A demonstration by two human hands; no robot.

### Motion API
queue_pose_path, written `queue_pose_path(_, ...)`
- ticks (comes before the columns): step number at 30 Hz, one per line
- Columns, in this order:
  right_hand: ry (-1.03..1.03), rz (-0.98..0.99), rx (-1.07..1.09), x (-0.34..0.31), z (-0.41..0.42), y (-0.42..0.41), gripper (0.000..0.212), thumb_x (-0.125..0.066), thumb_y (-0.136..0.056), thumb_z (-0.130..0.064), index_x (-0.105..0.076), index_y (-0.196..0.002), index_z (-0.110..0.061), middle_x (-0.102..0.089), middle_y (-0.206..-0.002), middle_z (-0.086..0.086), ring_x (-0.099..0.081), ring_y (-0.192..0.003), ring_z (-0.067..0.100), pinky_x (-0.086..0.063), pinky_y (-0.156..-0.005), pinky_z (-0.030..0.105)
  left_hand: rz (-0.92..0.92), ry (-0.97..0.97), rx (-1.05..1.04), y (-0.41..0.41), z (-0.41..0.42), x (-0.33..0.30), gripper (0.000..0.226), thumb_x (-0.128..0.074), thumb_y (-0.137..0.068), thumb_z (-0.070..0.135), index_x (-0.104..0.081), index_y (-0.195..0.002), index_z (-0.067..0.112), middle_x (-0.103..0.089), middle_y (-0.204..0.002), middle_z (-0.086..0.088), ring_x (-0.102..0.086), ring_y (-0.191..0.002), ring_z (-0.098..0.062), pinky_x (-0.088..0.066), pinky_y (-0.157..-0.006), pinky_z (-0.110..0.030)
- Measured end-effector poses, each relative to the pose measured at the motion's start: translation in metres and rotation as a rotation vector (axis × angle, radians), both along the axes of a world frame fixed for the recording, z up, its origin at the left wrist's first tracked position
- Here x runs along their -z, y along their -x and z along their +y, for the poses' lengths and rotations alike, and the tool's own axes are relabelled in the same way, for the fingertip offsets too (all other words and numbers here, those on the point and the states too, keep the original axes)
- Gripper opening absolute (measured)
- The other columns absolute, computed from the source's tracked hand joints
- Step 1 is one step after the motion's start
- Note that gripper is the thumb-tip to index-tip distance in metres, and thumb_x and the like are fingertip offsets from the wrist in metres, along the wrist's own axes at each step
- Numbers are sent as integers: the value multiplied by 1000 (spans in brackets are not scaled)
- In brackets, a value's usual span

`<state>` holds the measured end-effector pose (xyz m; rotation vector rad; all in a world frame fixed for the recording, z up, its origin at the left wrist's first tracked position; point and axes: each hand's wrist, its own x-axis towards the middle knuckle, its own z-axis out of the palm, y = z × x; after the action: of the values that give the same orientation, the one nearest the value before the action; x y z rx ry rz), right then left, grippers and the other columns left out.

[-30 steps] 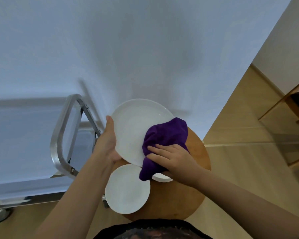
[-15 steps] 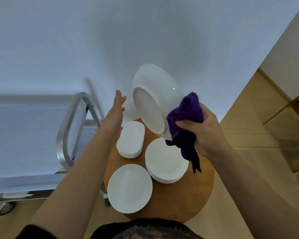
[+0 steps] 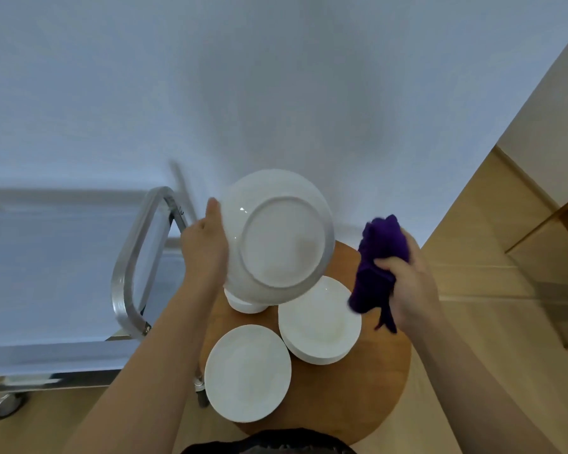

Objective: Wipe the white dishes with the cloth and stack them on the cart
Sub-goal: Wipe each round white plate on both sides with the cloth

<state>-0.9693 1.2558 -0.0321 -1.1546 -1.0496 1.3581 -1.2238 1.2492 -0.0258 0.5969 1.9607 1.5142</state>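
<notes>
The left hand (image 3: 205,247) holds a large round white ceramic plate (image 3: 277,237) by its left edge, above the far part of a round wooden table (image 3: 368,385). The plate is tilted up so that its underside, with the raised foot ring, faces the camera. The thumb lies along the rim; the fingers are hidden behind the plate, so how they curl cannot be told. To the right, apart from the plate, the right hand (image 3: 413,286) grips a bunched dark purple cloth (image 3: 376,267), with a loose end hanging below the fist. On the table lie a small round white plate (image 3: 247,373) at the near left and a stack of round white plates (image 3: 318,321) to the right of it. A further white dish (image 3: 245,304) shows partly under the raised plate. A steel cart (image 3: 128,267) with a curved tubular handle stands left of the table, against a pale wall (image 3: 276,77).
</notes>
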Motion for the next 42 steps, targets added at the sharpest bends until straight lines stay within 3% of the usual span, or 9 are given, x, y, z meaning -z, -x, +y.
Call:
queue_pose_path(3, -169, -115, -348, -21, -3, 16, 70, -56, -66, -18, -45, -121, -61, -56, -123, -4, -58, -108, 17, -51, -88, 37, 458, -67, 156, -16, -1, -17, 56, -40, -96, 48, -36, -55, 10, -35, -54, -8, -32, -53, -18, -27, -52, -34)
queue_pose_path(7, -777, -917, -602, -44, -3, 61, 96, -61, -73, -32, -1, -147, -35, -7, -156, -9, 5, -143, 8, -2, -116, 48, 632, -91, 368, -38, -5, -30, 59, -37, -100, 41, -32, -48, 14, -34, -46, -2, -31, -47, -17, -29, -52, -34)
queue_pose_path(11, -920, -1285, -589, -62, 17, 62, 107, -72, -64, -57, -7, -147, -40, -9, -157, -1, -10, -142, 28, -18, -110, 56, 651, -188, 387, -35, -22, -32, 55, -34, -100, 41, -40, -51, 15, -39, -46, 1, -36, -47, -16, -36, -54, -34)
queue_pose_path(15, -788, -1121, -643, -69, 30, 56, 100, -72, -52, -67, -16, -134, -51, -46, -132, -10, -52, -111, 14, -51, -90, 41, 743, -234, 440, -34, -35, -40, 66, -33, -93, 57, -43, -51, 8, -38, -43, 0, -36, -45, -15, -35, -49, -34)
queue_pose_path(21, -664, -506, -367, -49, 33, 38, 83, -76, -57, -54, -27, -124, -55, -40, -116, -48, -45, -109, -19, -40, -80, 1, 429, -338, 182, -17, -36, -57, 58, -48, -95, 44, -37, -46, 15, -38, -39, 10, -36, -39, -3, -30, -40, -11)
queue_pose_path(29, -375, 72, 59, -12, 8, 58, 84, -75, -62, -41, -38, -134, -22, -62, -114, -13, -60, -101, 1, -49, -76, 12, -296, -322, -67, -37, -24, -50, 41, -45, -89, 62, -61, -76, 27, -67, -62, 17, -64, -58, 2, -49, -54, -22)
queue_pose_path(32, -179, 147, 126, -14, 9, 60, 76, -75, -61, -37, -47, -131, -22, -65, -110, -7, -64, -95, 4, -52, -73, 16, -441, -342, 8, -45, -32, -38, 38, -49, -86, 65, -70, -87, 33, -73, -81, 10, -70, -85, -16, -53, -63, -30)
queue_pose_path(37, -63, 1, -255, -27, 31, 25, 45, -77, -57, -33, -66, -100, -25, -74, -90, -3, -70, -81, 15, -53, -60, 22, -564, -328, 769, -1, -50, -35, 66, -65, -63, 75, -73, -109, 28, -69, -117, -8, -65, -108, -26, -58, -79, -36)
queue_pose_path(42, -66, -115, -234, -26, 36, 37, 34, -77, -71, -31, -65, -103, -27, -73, -92, -9, -69, -82, 9, -53, -64, 22, -739, -352, 623, -4, -40, -25, 41, -45, -86, 40, -79, -93, 20, -74, -100, -7, -72, -90, -22, -59, -68, -35)
